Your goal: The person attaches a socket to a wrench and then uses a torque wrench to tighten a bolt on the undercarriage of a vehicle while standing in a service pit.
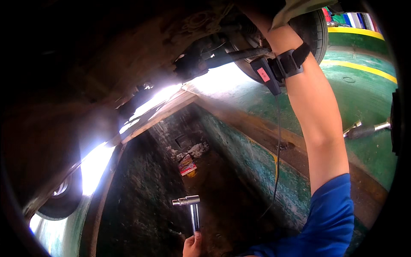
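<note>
At the lower middle, my left hand (192,245) is closed round the handle of a chrome socket wrench (195,212). The wrench stands upright, with its head and socket pointing left. My right arm, in a blue sleeve, reaches up under the vehicle beside a wheel (314,36). That forearm wears a black strap with a black box (266,75) from which a thin cable hangs. The right hand itself is out of sight beyond the top of the view, near the dark suspension parts (239,55).
The vehicle's dark underside (128,55) fills the upper left, over a pit with green walls (252,158). Another wheel (64,195) shows at left. A metal tool with a dark grip (364,129) lies on the green floor at right. A red packet (187,165) lies in the pit.
</note>
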A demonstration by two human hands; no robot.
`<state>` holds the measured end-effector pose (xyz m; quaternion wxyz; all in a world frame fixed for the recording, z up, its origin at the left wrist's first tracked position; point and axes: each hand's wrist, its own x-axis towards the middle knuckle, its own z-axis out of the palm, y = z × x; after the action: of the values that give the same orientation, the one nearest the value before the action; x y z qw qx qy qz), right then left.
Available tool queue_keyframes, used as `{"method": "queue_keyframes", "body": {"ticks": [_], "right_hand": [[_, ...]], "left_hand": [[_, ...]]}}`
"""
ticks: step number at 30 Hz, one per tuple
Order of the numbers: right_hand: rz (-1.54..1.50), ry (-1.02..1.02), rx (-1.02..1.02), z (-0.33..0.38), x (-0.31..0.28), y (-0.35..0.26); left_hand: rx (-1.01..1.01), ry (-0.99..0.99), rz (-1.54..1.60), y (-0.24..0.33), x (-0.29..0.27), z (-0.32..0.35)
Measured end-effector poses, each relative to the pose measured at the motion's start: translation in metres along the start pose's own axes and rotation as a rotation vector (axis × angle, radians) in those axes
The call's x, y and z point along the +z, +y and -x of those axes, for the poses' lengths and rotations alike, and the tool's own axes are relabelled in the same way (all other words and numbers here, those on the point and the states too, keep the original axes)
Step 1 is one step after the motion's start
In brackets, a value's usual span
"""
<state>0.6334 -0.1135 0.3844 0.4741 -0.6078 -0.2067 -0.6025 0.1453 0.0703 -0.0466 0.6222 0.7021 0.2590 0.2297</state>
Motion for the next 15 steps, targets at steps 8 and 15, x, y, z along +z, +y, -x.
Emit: {"method": "queue_keyframes", "body": {"ticks": [8, 15], "right_hand": [[0.009, 0.008, -0.005, 0.007, 0.002, 0.003], [0.012, 0.026, 0.003, 0.004, -0.003, 0.003]], "left_hand": [[-0.05, -0.011, -0.002, 0.009, 0.003, -0.003], [-0.08, -0.051, 0.006, 0.001, -0.005, -0.01]]}}
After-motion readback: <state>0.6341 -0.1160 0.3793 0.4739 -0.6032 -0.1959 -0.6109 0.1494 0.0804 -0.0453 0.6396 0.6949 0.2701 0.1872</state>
